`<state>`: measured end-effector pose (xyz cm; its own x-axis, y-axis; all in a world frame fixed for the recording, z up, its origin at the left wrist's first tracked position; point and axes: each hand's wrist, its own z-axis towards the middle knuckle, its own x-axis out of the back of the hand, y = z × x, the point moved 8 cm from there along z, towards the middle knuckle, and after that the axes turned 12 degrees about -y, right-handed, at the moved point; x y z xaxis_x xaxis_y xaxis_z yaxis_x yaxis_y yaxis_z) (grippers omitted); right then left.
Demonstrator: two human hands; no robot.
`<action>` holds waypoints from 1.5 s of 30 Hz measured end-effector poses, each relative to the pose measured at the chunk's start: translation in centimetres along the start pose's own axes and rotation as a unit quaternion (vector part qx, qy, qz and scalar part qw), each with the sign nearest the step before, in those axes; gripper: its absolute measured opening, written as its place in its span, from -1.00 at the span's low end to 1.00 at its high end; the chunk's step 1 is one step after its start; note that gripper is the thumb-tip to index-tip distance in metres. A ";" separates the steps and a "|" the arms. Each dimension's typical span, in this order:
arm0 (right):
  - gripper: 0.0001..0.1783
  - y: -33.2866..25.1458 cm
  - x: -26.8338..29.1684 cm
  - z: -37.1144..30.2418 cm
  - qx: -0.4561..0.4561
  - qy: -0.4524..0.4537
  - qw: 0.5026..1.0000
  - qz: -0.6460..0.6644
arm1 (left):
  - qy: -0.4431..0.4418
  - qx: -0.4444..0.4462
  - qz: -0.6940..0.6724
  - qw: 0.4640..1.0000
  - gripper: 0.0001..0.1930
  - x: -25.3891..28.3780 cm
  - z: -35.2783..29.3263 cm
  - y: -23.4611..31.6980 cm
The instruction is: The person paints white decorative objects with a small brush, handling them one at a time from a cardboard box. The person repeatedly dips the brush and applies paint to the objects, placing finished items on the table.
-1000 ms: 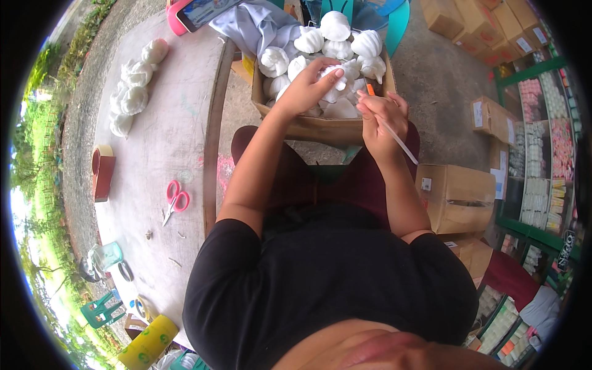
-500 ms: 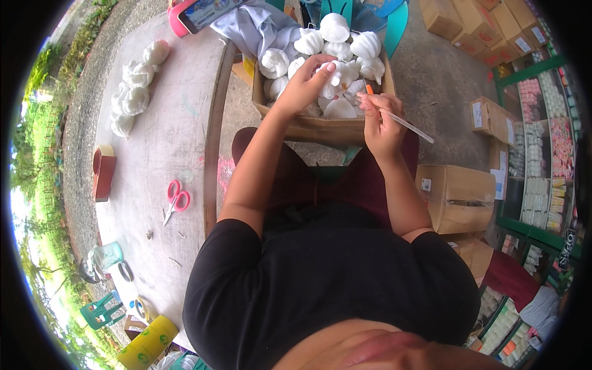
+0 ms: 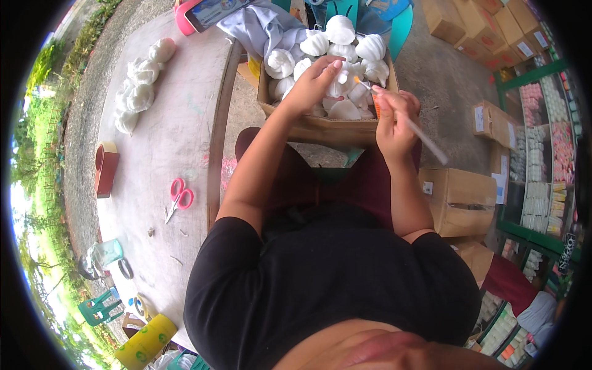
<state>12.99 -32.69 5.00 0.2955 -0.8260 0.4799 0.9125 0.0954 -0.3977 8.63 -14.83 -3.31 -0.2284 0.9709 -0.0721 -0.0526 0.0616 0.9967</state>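
The left hand (image 3: 314,83) grips a white shell (image 3: 341,81) over the cardboard box (image 3: 327,128) on the person's lap — the right hand (image 3: 393,120) pinches a thin brush (image 3: 404,123), its tip touching that shell.

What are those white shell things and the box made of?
The shells look like matte white plaster or unglazed clay: chalky, ribbed, with no shine, though I can't be sure which. The box looks like plain brown cardboard, dull, with a soft bent rim.

The left hand (image 3: 311,83) covers part of a white shell piece (image 3: 341,80); the brush (image 3: 407,126) tip is too small to make out
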 end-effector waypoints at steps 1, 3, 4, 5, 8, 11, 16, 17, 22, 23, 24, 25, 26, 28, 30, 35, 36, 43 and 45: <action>-0.89 -0.4 -0.6 0.1 0.025 -0.024 0.999 -0.025 | -0.006 0.018 -0.056 0.998 -0.51 -0.3 0.0 -0.2; -0.84 -1.4 -2.0 0.2 0.076 -0.072 0.992 -0.076 | -0.010 0.011 -0.037 0.999 -0.51 -0.1 0.2 -0.5; -0.80 -1.2 -2.3 -0.2 0.060 -0.074 0.990 -0.101 | -0.013 0.007 -0.028 1.000 -0.51 0.0 0.3 -0.5; -0.79 -1.1 -2.0 -0.4 0.042 -0.072 0.992 -0.098 | -0.015 0.010 -0.022 1.000 -0.51 -0.1 0.3 -0.7; -0.78 -1.2 -1.1 -0.4 0.005 -0.058 0.997 -0.059 | -0.014 0.016 -0.010 1.000 -0.51 -0.4 0.0 -0.9; -0.81 -1.7 -0.9 0.7 0.028 -0.051 0.996 -0.065 | -0.013 0.024 -0.045 0.999 -0.51 -0.5 -0.1 -0.9; -0.86 -1.3 -0.6 0.0 0.004 -0.047 0.999 0.002 | -0.011 0.041 -0.154 0.987 -0.47 -0.5 -0.6 -0.2; -0.86 -1.8 -0.6 0.1 0.008 -0.038 0.999 0.008 | -0.020 0.040 -0.172 0.984 -0.46 -0.7 -0.6 0.1; -0.88 -2.8 -1.5 -0.7 -0.030 -0.073 0.997 0.021 | -0.011 0.063 -0.215 0.975 -0.43 0.2 -0.7 -0.7; -0.87 -2.7 -1.4 -0.6 -0.030 -0.068 0.997 0.021 | -0.002 0.058 -0.210 0.976 -0.43 0.3 -0.7 -0.8; -0.86 -2.5 -1.4 -0.5 -0.033 -0.062 0.997 0.020 | 0.006 0.056 -0.206 0.977 -0.43 0.0 -0.7 -0.4; -0.85 -2.2 -1.3 -0.4 -0.036 -0.056 0.998 0.019 | 0.014 0.053 -0.202 0.978 -0.43 -0.2 -0.7 -0.1; -0.81 -1.8 -1.4 -0.5 -0.032 -0.057 0.998 0.011 | 0.020 0.061 -0.204 0.977 -0.44 -0.3 -0.8 -0.2; -0.81 -2.2 -0.7 -0.4 -0.017 -0.038 0.998 -0.051 | 0.034 0.074 -0.206 0.975 -0.45 -0.1 -0.9 -0.3; -0.80 -3.1 -0.1 -0.1 0.001 -0.021 0.995 -0.094 | 0.035 0.074 -0.212 0.974 -0.44 -0.1 -0.9 -0.4; -0.80 -2.6 -1.2 -1.1 -0.037 -0.069 0.997 0.017 | 0.007 0.087 -0.214 0.973 -0.45 0.1 -0.8 -1.2; -0.81 -2.5 -0.7 -0.9 -0.039 -0.067 0.997 -0.014 | 0.006 0.083 -0.219 0.972 -0.45 -0.2 -0.9 -0.8; -0.85 -2.5 0.0 -0.6 -0.041 -0.082 0.995 -0.027 | 0.008 0.111 -0.200 0.973 -0.47 -0.4 -1.2 -0.4; -0.94 -2.0 -0.1 -0.6 -0.050 -0.108 0.991 -0.069 | 0.001 0.094 -0.220 0.971 -0.47 -0.5 -1.0 -0.6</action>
<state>10.98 -33.14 5.26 0.2329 -0.6886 0.6867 0.9193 -0.0744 -0.3865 7.77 -15.55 -3.90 -0.2259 0.8402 -0.4929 0.0325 0.5122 0.8582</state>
